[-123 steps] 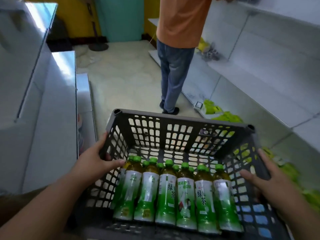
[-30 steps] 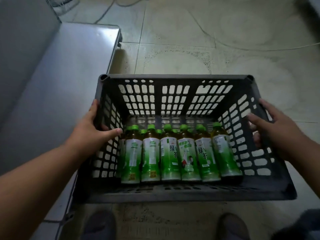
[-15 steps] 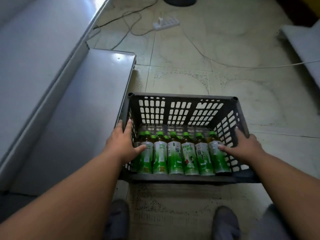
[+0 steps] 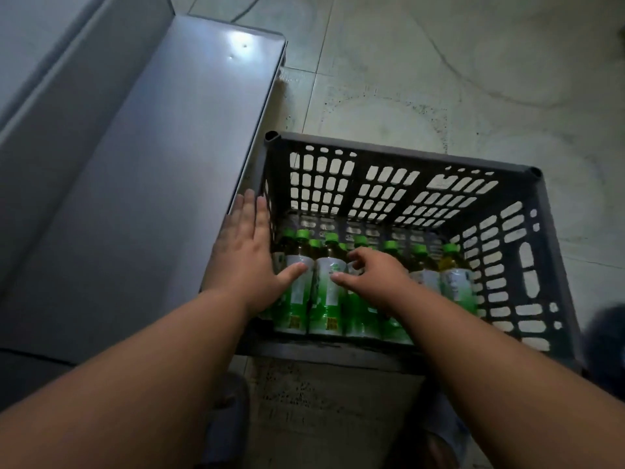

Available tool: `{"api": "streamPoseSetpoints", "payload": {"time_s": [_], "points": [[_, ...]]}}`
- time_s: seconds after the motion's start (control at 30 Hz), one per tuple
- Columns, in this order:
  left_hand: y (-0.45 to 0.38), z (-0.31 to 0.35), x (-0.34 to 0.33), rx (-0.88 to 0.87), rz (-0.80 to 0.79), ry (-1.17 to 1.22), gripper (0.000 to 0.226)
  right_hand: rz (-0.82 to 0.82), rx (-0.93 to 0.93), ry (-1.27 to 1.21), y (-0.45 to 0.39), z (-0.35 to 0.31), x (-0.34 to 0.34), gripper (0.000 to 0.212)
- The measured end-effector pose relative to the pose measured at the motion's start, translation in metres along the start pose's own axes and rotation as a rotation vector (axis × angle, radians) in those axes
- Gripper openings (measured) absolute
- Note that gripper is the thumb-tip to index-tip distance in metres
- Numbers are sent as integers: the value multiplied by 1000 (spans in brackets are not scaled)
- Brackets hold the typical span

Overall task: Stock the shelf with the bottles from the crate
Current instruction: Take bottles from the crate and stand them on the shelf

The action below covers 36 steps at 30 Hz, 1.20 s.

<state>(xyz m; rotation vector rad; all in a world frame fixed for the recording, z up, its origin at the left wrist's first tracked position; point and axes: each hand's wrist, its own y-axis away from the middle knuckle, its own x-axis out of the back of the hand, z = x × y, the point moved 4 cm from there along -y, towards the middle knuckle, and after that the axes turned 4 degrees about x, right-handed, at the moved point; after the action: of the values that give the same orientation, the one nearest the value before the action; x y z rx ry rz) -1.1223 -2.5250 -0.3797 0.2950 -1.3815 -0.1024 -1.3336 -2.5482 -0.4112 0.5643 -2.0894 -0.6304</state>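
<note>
A dark grey slotted crate rests on the tiled floor beside a low grey shelf. Several green-tea bottles with green caps and green-white labels lie in a row along the crate's near side. My left hand lies flat over the crate's left wall, fingers spread, thumb touching the leftmost bottles. My right hand reaches down into the crate, fingers curled over a bottle near the left of the row; it covers the middle bottles. No bottle is lifted.
The shelf's bare board runs along the left, its front edge touching the crate's left wall. A higher shelf level stands at far left. My feet are below the crate. Pale floor tiles stretch beyond it.
The crate went from carried to set down on the floor by the shelf. My right hand left the crate's right wall and moved onto the bottles; my left hand flattened on the left wall.
</note>
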Motion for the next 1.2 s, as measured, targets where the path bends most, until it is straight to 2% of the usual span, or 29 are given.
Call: {"api": "streamPoseSetpoints", "payload": {"time_s": [0.1,0.17,0.27,0.3,0.37,0.47,0.53,0.6,0.67,0.73,0.83,1.03,1.2], "points": [[-3,-2,0,10,-17,22,127,67,107,94,-46,-27,-7,67],[-5,-2,-1,13,-40,16,134,87,148,314,-79,-42,-16,79],[-7,-2,-3,19,-56,-10,139,-42,95,601,-113,-46,-44,109],[-7,-2,-3,20,-63,-18,139,-71,80,631,-118,-43,-54,113],[-7,-2,-3,26,-76,-22,139,-101,53,652,-120,-39,-63,105],[-7,-2,-2,34,-91,-11,140,-60,70,572,-118,-39,-62,95],[-7,-2,-2,27,-91,-14,141,15,141,435,-117,-39,-64,99],[-8,-2,-1,21,-93,-1,142,61,163,121,-108,-39,-62,97],[-8,-2,-1,18,-96,14,143,72,156,-288,-97,-39,-54,74],[-7,-2,0,18,-101,24,144,104,141,-500,-88,-40,-41,72],[-5,-1,2,7,-98,43,145,202,170,-538,-71,-43,-12,76],[3,3,31,5,-204,144,148,268,383,-487,17,-77,49,53],[54,17,120,-94,-78,293,130,401,532,-306,101,-134,102,55]]}}
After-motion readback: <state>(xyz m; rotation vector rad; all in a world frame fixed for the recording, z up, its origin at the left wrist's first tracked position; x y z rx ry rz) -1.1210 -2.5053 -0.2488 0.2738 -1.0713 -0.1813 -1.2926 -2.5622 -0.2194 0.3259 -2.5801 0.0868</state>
